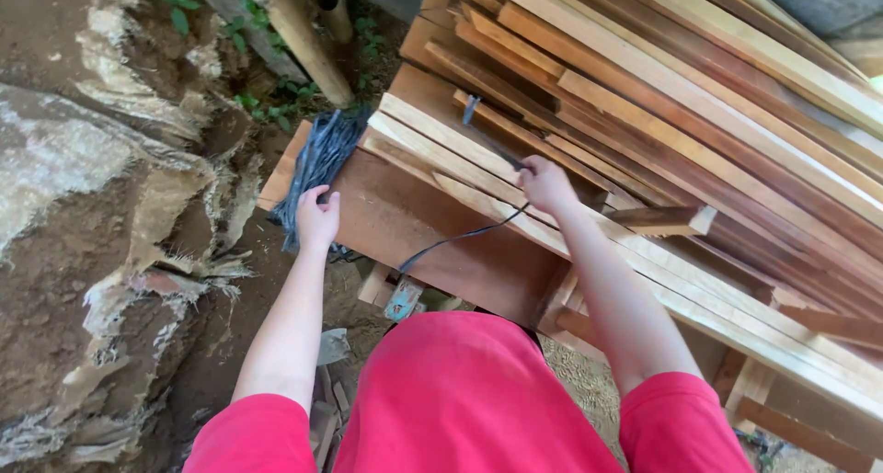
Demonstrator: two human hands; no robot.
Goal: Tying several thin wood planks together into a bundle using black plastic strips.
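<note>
Left hand: the person's left hand point(317, 217) rests on the lower end of a bundle of dark grey plastic strapping strips point(317, 165), fingers curled around the strips in a grasp.

Right hand: the person's right hand point(544, 183) is clenched around a single dark grey strap point(460, 239), held above the light planks.

Single strap: one end sticks up past the right hand toward the stack; the other end curves down and left over the board edge and hangs toward the ground.

Bundle of strips: it lies on the left corner of a flat reddish-brown wooden board point(405, 220), running from the corner down toward the left hand, its upper end near the board's far edge.

Wood stack: a large pile of long sawn timber planks, pale and reddish point(699, 114), fills the right side, slanting from upper left to lower right, with the board at its near left end.

Loose piece: a short wooden offcut point(662, 220) lies on the planks just right of the right forearm.

Surroundings: a bamboo pole point(299, 32) leans at the top; torn woven sacking over earth point(120, 252) covers the left side.

Clothing: a red short-sleeved shirt point(460, 399) fills the bottom of the view.
</note>
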